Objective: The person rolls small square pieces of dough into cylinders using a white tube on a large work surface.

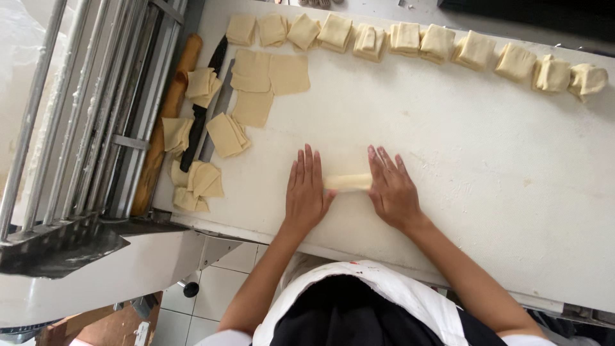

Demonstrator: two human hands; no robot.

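Observation:
A pale dough roll (348, 182) lies across the white work surface (487, 166) between my two hands. My left hand (306, 191) rests flat, fingers together, pressing on the roll's left end. My right hand (391, 187) lies flat on its right end. Both palms face down on the dough. Flat dough squares (269, 75) sit further up to the left. A row of folded dough pieces (410, 40) runs along the far edge.
A black-handled knife (202, 109) and a wooden rolling pin (168, 115) lie at the surface's left edge among small dough stacks (228, 135). A metal roller machine (83, 128) stands left. Tiled floor (218, 288) shows below.

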